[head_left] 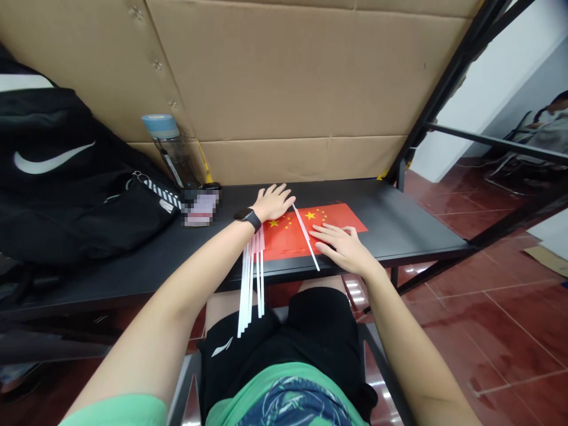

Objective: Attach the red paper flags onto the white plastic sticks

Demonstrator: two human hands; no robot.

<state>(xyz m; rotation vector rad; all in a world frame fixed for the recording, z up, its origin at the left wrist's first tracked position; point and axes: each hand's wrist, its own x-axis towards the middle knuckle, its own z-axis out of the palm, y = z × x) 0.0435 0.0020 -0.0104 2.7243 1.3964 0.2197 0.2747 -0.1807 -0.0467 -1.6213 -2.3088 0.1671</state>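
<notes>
Small red flags with yellow stars (337, 218) lie flat on a black table (399, 225). My left hand (273, 202), with a black watch on the wrist, rests flat and open on the left part of the flags. My right hand (341, 245) lies flat with fingers stretched out on the right flag, beside a white stick (306, 236) that runs diagonally across it. A bundle of several white sticks (251, 284) hangs over the table's near edge under my left forearm.
A black backpack (66, 183) fills the table's left side, with a clear bottle with a blue lid (171, 148) beside it. A cardboard wall (288, 89) stands behind. A black metal frame (452, 77) is at right. Another person sits at far right (550, 118).
</notes>
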